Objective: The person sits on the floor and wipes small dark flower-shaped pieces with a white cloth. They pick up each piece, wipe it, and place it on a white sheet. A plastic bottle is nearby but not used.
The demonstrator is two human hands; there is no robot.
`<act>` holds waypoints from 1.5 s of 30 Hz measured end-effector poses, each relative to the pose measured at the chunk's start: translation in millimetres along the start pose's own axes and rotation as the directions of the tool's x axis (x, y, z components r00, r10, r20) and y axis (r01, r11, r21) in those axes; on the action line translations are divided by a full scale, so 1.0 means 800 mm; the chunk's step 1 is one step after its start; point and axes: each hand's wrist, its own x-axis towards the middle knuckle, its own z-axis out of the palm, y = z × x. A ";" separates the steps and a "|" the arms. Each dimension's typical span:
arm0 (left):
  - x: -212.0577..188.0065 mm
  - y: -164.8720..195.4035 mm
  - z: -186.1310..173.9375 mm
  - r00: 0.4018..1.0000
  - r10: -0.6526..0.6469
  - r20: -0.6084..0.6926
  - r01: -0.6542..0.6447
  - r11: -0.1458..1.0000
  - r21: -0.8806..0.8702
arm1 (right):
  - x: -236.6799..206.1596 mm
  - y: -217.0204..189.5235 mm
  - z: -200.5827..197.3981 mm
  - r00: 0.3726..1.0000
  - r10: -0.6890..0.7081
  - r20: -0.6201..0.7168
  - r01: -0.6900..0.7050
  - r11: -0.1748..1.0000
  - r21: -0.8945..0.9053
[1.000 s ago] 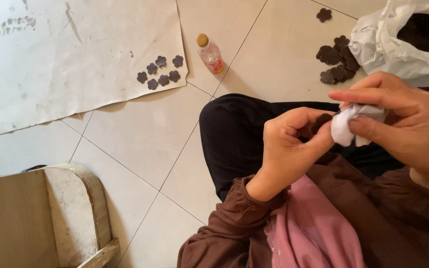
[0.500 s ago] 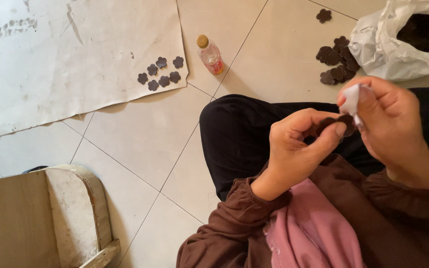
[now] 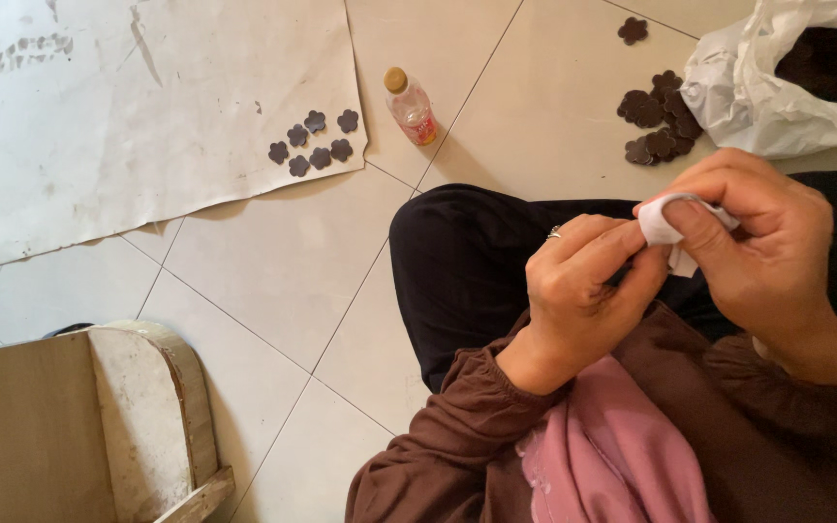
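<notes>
The right hand (image 3: 762, 257) pinches a small white piece (image 3: 664, 225) between thumb and forefinger, its other fingers curled over it. The left hand (image 3: 583, 291) closes against that same piece from the other side, fingertips touching it; whether it holds anything of its own I cannot tell, since its fingers hide the gap. A ring (image 3: 555, 232) sits on 1 left finger. Both hands meet above the lap, over a black trouser leg (image 3: 457, 261), with brown sleeves and a pink cloth (image 3: 612, 455) below them.

Further out on the tiled floor (image 3: 273, 261), a heap of dark flower-shaped pieces (image 3: 656, 116) lies beside a white plastic bag (image 3: 777, 87) with more dark pieces inside. A small bottle (image 3: 411, 105) with a tan cap lies near the edge of a large white sheet (image 3: 147, 116), where 6 dark flowers (image 3: 312, 140) lie in 2 rows. A wooden stool (image 3: 79, 426) stands at the lower left.

Compared with 0.5 s ago, the dark piece seen between the fingers is now hidden, and the white piece sits lower, between both hands.
</notes>
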 end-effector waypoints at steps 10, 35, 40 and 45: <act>0.004 0.000 -0.008 0.998 -0.036 -0.043 0.038 0.998 0.048 | 0.017 -0.022 -0.018 0.989 -0.020 0.147 -0.003 0.988 0.152; 0.006 0.005 -0.009 0.992 0.109 -0.071 -0.100 0.989 0.113 | 0.024 -0.043 -0.005 0.991 0.126 0.039 -0.131 0.934 0.332; 0.005 -0.001 -0.010 0.984 0.178 -0.034 -0.169 0.970 0.175 | 0.008 -0.045 -0.007 0.993 0.022 0.113 -0.024 1.000 0.013; 0.005 -0.005 -0.010 0.961 0.277 -0.021 -0.264 0.935 0.237 | 0.008 -0.036 -0.003 0.998 -0.001 0.055 0.003 0.999 -0.047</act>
